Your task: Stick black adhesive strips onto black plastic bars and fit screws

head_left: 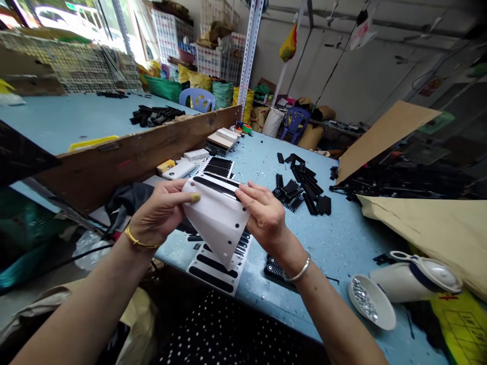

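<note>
Between my two hands is a white backing sheet (213, 215) with a long black adhesive strip and small dark dots along its edges; its lower end hangs to a point. My left hand (167, 208) pinches the sheet's left corner between thumb and fingers. The right hand (262, 208) grips its right side, fingertips at the end of the black strip. Below lies another white sheet (213, 271) with several black strips on it. A stack of sheets with black strips (216, 166) rests just beyond my hands.
Loose black plastic pieces (304, 185) are piled right of centre. A white bowl (372, 302) of small metal parts stands by a white lidded mug (414, 279) at the right. A wooden board (152, 139) borders the blue table (251, 147). Boxes (196, 154) sit behind.
</note>
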A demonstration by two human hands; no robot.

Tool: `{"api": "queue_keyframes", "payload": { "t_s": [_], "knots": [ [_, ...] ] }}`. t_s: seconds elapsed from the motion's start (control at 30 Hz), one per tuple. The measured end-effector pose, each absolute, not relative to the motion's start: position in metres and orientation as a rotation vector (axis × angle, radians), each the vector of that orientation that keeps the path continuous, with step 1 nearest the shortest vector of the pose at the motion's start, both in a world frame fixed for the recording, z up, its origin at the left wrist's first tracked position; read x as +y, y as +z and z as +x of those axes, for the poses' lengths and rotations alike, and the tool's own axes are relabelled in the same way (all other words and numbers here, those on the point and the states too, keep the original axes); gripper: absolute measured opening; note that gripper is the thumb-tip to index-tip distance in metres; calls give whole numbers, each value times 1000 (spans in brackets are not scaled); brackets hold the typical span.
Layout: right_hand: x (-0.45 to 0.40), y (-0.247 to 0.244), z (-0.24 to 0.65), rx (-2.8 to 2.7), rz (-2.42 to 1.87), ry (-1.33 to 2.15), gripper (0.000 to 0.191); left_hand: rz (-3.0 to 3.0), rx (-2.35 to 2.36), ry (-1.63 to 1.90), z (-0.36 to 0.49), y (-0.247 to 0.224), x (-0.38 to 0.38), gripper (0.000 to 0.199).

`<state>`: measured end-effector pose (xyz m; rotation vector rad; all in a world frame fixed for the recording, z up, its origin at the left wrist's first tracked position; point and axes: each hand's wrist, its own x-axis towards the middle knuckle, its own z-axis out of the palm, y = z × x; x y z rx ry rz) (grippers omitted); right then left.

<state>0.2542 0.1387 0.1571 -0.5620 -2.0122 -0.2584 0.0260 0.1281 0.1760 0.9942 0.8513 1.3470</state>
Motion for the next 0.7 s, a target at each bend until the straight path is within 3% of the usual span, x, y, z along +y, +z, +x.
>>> {"api": "queue_keyframes", "payload": {
  "t_s": [0.1,0.3,0.47,0.63,0.7],
  "knots": [
    [137,160,255,-1997,-590,-264,37,975,832,1300,28,166,132,32],
    [129,143,258,-2071,-659,-280,41,992,876,1362,26,158,131,24],
    [129,121,274,-1832,-899,-278,32,1074,843,1813,3,181,167,22],
    [80,76,266,-2117,-951,52,19,1140,866,1920,-26,212,223,19],
    [53,52,256,-2215,-1035,113,32,1184,892,1925,-33,221,241,25]
  ]
}}
